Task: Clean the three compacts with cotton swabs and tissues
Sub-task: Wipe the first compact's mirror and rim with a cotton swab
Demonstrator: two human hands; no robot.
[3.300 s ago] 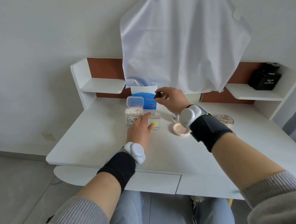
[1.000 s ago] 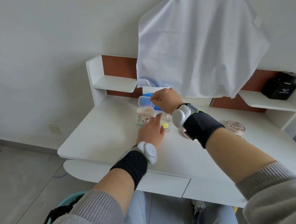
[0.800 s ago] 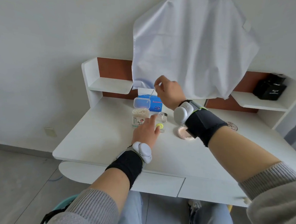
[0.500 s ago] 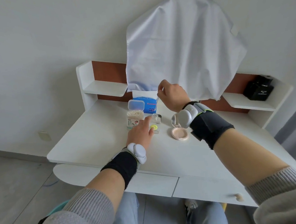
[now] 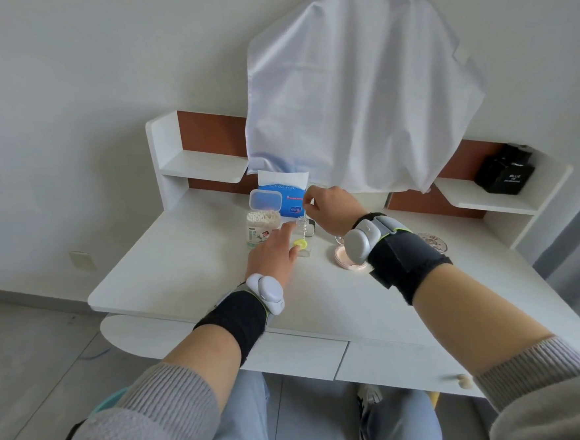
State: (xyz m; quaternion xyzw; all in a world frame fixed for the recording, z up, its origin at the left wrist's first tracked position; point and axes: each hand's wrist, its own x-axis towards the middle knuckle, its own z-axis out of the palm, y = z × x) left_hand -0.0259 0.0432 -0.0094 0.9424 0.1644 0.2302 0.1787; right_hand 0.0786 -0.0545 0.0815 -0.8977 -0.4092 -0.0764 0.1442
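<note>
My right hand (image 5: 332, 206) pinches a cotton swab (image 5: 305, 224) whose lower end reaches down into the mouth of a small clear bottle (image 5: 303, 241) with a yellow label. My left hand (image 5: 273, 257) holds that bottle between index finger and thumb. An open compact (image 5: 346, 263) with peach powder lies on the desk to the right of the bottle, partly hidden by my right wrist. A round patterned compact (image 5: 436, 240) shows behind my right forearm. A third compact is not visible.
A jar of cotton swabs (image 5: 262, 226) with its blue lid (image 5: 265, 199) flipped up stands left of the bottle. A blue tissue pack (image 5: 288, 194) is behind it. A white cloth (image 5: 351, 88) hangs over the desk's back; a black box (image 5: 505, 174) sits on the right shelf.
My right hand lifted a swab from the jar, then lowered it to the small bottle. My left hand has stayed at the bottle.
</note>
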